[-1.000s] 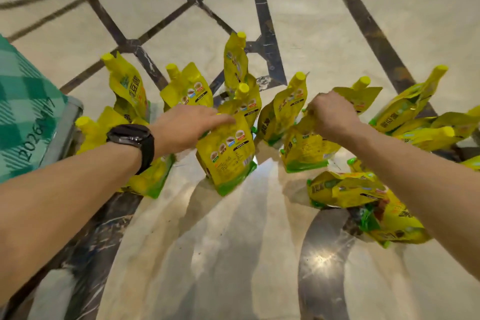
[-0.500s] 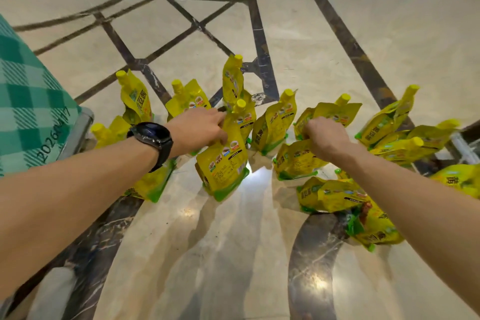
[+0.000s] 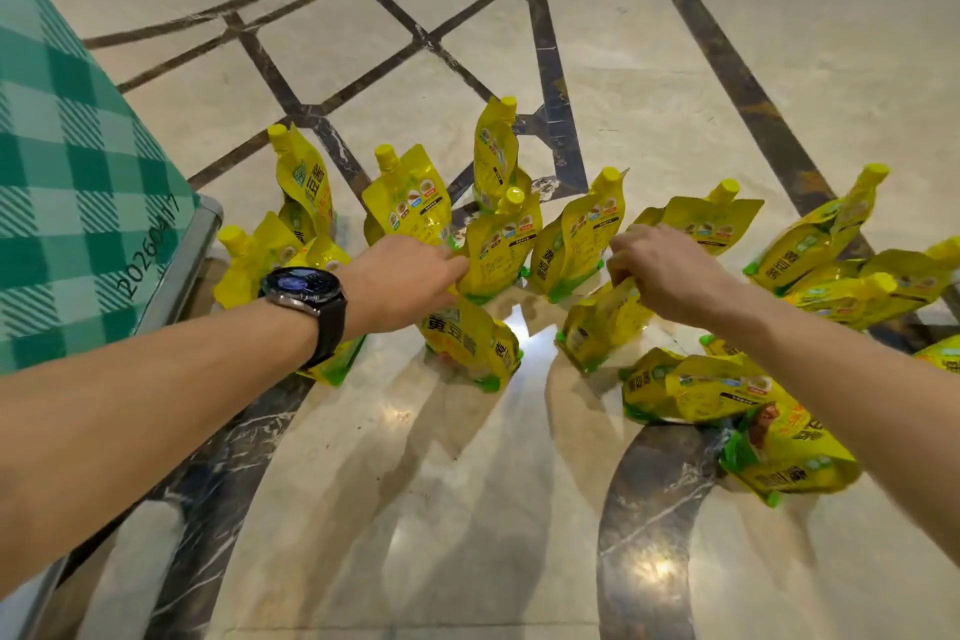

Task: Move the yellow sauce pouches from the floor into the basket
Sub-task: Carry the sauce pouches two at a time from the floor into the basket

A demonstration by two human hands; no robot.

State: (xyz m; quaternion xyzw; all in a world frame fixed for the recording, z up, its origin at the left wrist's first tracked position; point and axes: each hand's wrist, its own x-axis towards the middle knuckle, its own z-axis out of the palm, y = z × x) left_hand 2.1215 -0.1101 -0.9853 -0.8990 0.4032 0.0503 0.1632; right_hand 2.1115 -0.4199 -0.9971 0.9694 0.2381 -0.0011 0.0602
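Several yellow sauce pouches with green bases and yellow caps stand and lie on the marble floor (image 3: 467, 509). My left hand (image 3: 405, 281), with a black watch on the wrist, grips the top of one upright pouch (image 3: 470, 343); its cap is hidden under the hand. My right hand (image 3: 660, 270) has its fingers curled round the top of another pouch (image 3: 597, 327), which leans to the left. At the left edge stands the basket with green checked fabric (image 3: 62, 182) and a metal rim (image 3: 200, 234).
More pouches stand behind the hands (image 3: 496, 156), beside the basket (image 3: 304, 182) and at the far right (image 3: 815, 239). Others lie flat under my right forearm (image 3: 696, 387). Dark inlaid stripes cross the glossy floor.
The pouch under my left hand has turned, so its other face shows now. The right hand's pouch has tipped further over. Both hands stay on their pouches.
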